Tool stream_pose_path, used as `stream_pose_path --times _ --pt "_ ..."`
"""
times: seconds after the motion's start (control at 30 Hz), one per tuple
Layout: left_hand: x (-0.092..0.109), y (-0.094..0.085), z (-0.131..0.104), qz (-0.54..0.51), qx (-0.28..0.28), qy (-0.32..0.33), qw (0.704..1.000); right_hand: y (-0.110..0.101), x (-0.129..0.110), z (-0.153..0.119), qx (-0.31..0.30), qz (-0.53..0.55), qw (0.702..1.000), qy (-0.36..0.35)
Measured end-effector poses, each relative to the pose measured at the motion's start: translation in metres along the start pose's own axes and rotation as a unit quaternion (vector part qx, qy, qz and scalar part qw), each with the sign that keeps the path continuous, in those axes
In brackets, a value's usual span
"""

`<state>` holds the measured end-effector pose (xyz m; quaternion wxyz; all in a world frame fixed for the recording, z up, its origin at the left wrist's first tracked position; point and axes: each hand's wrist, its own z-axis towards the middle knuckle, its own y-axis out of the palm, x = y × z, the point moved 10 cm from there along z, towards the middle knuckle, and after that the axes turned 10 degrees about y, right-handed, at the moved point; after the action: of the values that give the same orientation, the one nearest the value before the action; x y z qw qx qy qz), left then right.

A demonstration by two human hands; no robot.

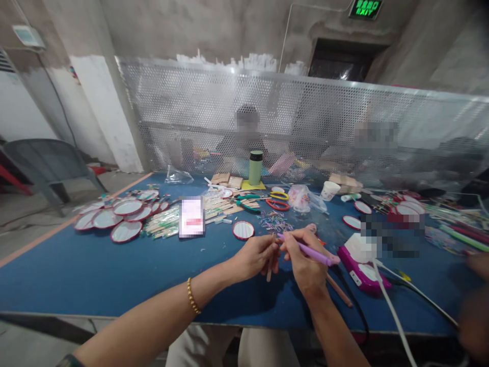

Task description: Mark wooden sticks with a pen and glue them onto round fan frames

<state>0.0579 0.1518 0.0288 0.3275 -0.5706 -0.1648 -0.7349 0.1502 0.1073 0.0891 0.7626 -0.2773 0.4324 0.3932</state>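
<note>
My left hand (252, 259) pinches a thin flat wooden stick (269, 272), held upright over the front of the blue table. In my right hand (308, 266) lies a slim purple pen-like tool (315, 253), its tip close to the top of the stick. Whether the tip touches the stick, I cannot tell. Just behind my hands sit a white disc with a red rim (243, 230) and a loose pile of small coloured strips (275, 222).
On the left are stacked red-rimmed discs (128, 207), bundled sticks (164, 219) and a phone (191, 218). Pliers (248, 203) and a green bottle (255, 168) stand behind. A magenta power strip (362, 272) with cables lies right. A co-worker's blurred hand (477, 265) shows at the right edge.
</note>
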Motion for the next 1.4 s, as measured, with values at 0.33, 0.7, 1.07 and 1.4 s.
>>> stream_pose_path --times 0.33,0.7,1.07,1.4 --pt "0.0006 -0.0019 -0.0007 0.008 0.003 0.005 1.0 0.0022 -0.0052 -0.0007 -0.012 -0.006 1.0 -0.025" --pt "-0.0001 -0.001 -0.0005 -0.009 0.002 0.003 1.0 0.0008 -0.0013 -0.0002 -0.005 0.004 1.0 -0.003" --pt "0.0015 -0.0018 0.0 -0.001 0.009 0.0 1.0 0.0004 -0.0014 -0.0003 -0.002 0.002 1.0 -0.009" --pt "-0.0009 -0.0005 -0.0005 -0.023 0.003 -0.007 1.0 -0.0007 0.0012 0.0003 0.0 0.008 1.0 -0.01"
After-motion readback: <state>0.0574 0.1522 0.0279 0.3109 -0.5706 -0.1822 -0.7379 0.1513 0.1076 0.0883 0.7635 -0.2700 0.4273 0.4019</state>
